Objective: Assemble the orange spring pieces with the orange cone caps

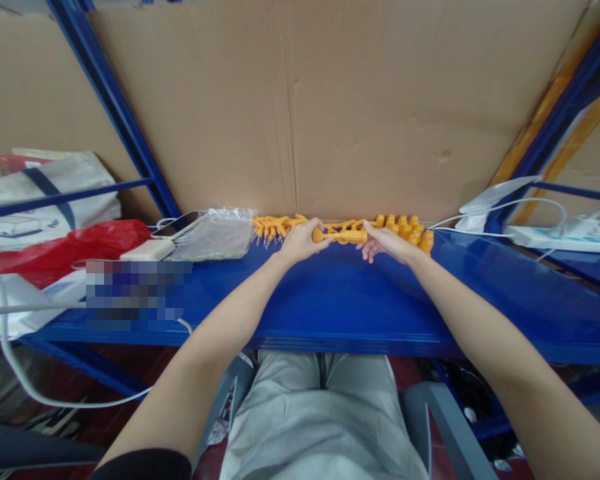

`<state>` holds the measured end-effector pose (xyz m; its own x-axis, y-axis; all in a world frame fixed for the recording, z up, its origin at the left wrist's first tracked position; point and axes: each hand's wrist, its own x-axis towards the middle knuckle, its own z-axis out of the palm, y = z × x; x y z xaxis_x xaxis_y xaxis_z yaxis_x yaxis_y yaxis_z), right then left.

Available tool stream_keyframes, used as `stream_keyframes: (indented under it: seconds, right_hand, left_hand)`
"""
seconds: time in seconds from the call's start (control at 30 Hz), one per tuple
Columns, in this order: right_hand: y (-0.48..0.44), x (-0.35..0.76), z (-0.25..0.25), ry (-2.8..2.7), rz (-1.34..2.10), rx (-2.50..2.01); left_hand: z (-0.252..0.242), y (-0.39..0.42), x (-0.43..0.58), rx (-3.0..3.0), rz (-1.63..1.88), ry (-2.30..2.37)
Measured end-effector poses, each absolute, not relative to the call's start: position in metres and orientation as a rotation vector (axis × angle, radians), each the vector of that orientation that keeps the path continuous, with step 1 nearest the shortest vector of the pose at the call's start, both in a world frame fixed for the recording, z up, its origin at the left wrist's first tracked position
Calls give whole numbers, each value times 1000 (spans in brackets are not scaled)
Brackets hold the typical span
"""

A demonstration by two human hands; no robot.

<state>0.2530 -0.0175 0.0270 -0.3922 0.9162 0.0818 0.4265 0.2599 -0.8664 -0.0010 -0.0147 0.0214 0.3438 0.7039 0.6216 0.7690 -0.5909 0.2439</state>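
Fingers above blue shelf, cardboard behind

Hidden spots
Pixelated patch at 9 o'clock masks the shelf; left hand covers one end of the orange piece.

1. This looks like a small assembly or packing station in a storeroom or workshop. The work surface is a blue steel shelf of a storage rack, with blue uprights slanting up at either side.
2. A plain cardboard sheet closes off the shelf's back.
3. Many alike orange plastic parts lie in a row along the back edge.
4. A clear plastic bag lies left of them, near the same edge.
5. A white power strip with cables sits at the right end.
6. A red plastic bag and a white tote bag are piled at the left end.
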Motion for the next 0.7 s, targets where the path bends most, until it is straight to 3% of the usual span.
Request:
stream_keyframes:
  seconds: [0.43, 0.7]
  right_hand:
    - [-18, 258, 26, -1779, 1238, -983]
    - [-23, 245, 28, -1714, 1221, -1164]
  left_hand:
    - [17, -8, -3, -2459, -1088, -1306]
    - [16, -9, -2, -2411, -1117, -1304]
